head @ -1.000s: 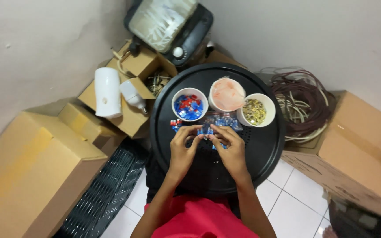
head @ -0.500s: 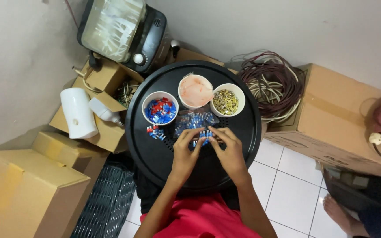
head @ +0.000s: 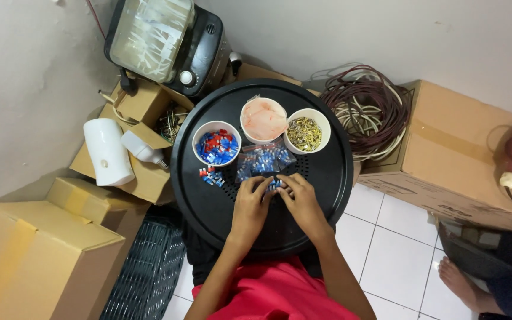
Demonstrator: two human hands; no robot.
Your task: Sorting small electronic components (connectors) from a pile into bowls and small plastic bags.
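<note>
A cluster of small blue plastic connectors lies on the round black tray, pinched between the fingertips of both hands. The left hand and the right hand meet over it, fingers curled close around the pieces; whether either holds one piece firmly is too small to tell. The step in hand looks like sorting or assembling these pieces by fingertip, and the next move would call for a fine pinch on a single piece without scattering the rest. Just beyond the fingers lies a clear bag of blue connectors. To the left of the left hand sits a small loose pile of red and blue connectors. Farther out stand three white bowls: one with red and blue connectors, one with pinkish film, one with brass-coloured metal bits. A coil of wire lies beyond the tray.
</note>
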